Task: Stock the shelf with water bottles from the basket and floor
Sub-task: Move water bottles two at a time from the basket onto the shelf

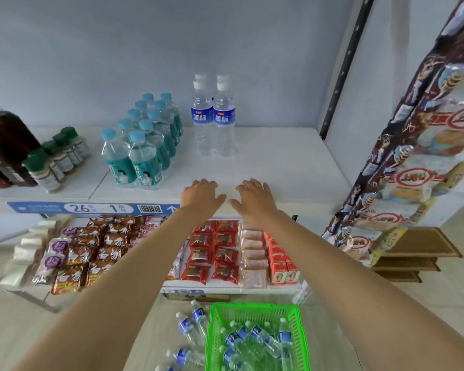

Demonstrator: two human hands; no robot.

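Two bare forearms stretch from the bottom corners toward a white shelf (279, 167), where the left hand (201, 197) and the right hand (253, 199) hover side by side, palms down, fingers spread and loose, holding nothing. The shelf runs the width of the view; on it, well behind the hands, four water bottles (213, 116) with white caps and blue labels stand upright in two rows of two. To their left stands a block of teal-labelled bottles (142, 145) with light blue caps, then small green-capped jars (55, 159) and dark bottles (6, 140) at the far left. A blue price strip (91, 208) runs along the shelf's front edge. The tier below holds packaged snacks (212, 250) in red and brown wrappers. At the bottom, a green basket (300, 333) sits on the floor with more water bottles lying inside it, and several loose bottles (192, 324) lie on the floor just beside its left wall.
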